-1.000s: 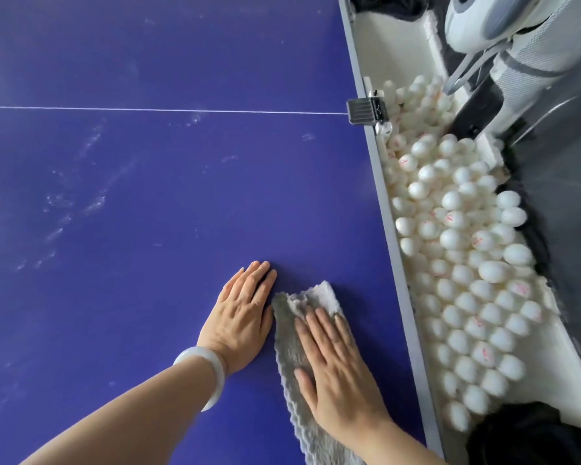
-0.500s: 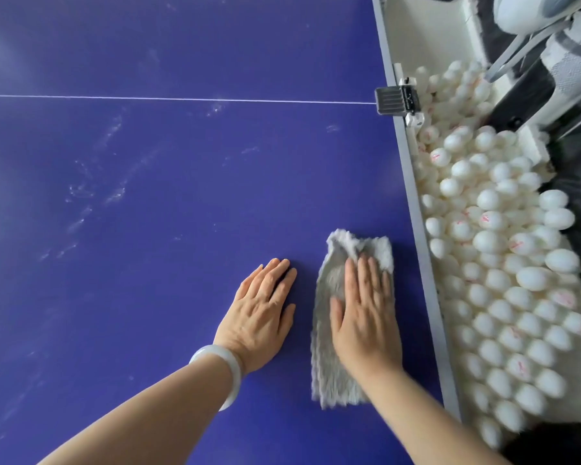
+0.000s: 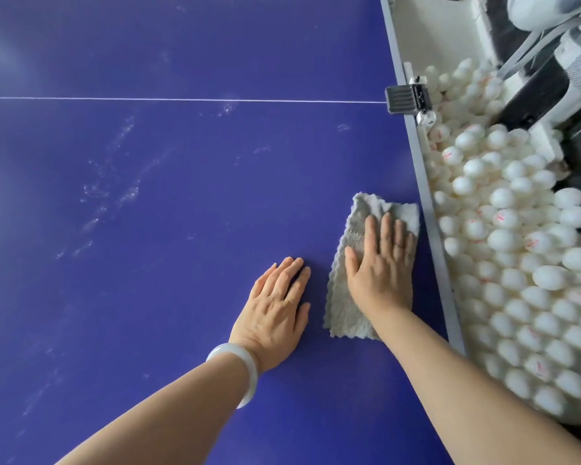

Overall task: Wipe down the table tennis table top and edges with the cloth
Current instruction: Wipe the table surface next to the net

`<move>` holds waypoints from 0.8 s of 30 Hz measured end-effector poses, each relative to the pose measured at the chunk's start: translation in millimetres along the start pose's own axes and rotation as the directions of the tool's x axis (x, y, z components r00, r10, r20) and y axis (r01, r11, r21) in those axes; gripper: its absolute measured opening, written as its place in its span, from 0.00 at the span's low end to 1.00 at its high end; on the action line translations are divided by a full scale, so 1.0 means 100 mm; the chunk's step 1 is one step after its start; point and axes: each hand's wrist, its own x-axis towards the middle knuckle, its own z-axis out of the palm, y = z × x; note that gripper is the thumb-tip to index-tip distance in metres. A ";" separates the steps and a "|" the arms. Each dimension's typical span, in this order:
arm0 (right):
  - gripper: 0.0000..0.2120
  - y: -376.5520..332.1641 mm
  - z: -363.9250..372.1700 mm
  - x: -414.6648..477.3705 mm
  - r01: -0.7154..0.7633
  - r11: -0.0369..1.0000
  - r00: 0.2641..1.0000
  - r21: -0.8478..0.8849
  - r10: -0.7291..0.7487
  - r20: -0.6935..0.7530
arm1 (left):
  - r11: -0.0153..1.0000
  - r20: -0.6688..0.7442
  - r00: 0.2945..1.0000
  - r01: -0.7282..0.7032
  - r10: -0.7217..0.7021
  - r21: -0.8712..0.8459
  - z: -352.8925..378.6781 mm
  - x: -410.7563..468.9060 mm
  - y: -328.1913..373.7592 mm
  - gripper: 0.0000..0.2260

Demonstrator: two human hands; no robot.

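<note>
The blue table tennis table top fills most of the view, with pale smudges across its left half. A folded grey cloth lies flat on it near the table's grey right edge. My right hand presses palm-down on the cloth, fingers together and pointing away from me. My left hand rests flat on the bare blue surface just left of the cloth, holding nothing. A pale bangle sits on my left wrist.
A white line crosses the table to a black clamp on the right edge. Beyond that edge a white tray holds several white balls. A white and grey machine stands at the upper right.
My right hand has slid the cloth away from me and rightward, closer to the table's grey edge. My left hand has stayed flat on the table.
</note>
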 end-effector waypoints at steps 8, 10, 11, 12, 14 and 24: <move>0.29 0.39 -0.02 -0.66 0.326 0.945 0.945 0.021 -0.326 0.008 | 0.980 -0.035 0.999 0.007 -0.014 -0.197 -0.18 0.18 -0.24 0.20; 0.30 0.30 -0.07 -0.47 0.176 0.984 0.984 0.008 -0.176 0.015 | 0.995 -0.061 0.997 0.047 -0.053 -0.083 -0.22 0.41 -0.39 0.22; 0.32 0.26 -0.08 -0.35 0.104 0.995 0.995 0.007 -0.104 0.009 | 0.996 -0.063 0.994 0.081 -0.084 -0.047 -0.22 0.54 -0.46 0.24; 0.33 0.24 -0.09 -0.23 0.051 0.999 0.999 0.007 -0.051 0.000 | 0.993 -0.053 0.992 0.116 -0.117 -0.032 -0.21 0.66 -0.51 0.25; 0.35 0.24 -0.11 0.02 0.016 1.000 1.000 -0.012 -0.016 -0.010 | 0.988 -0.035 0.987 0.156 -0.156 -0.008 -0.15 0.84 -0.56 0.26; 0.31 0.09 -0.04 1.14 0.072 0.997 0.997 0.001 -0.072 -0.011 | 0.983 -0.083 0.979 0.184 -0.184 -0.011 -0.01 0.91 -0.59 0.26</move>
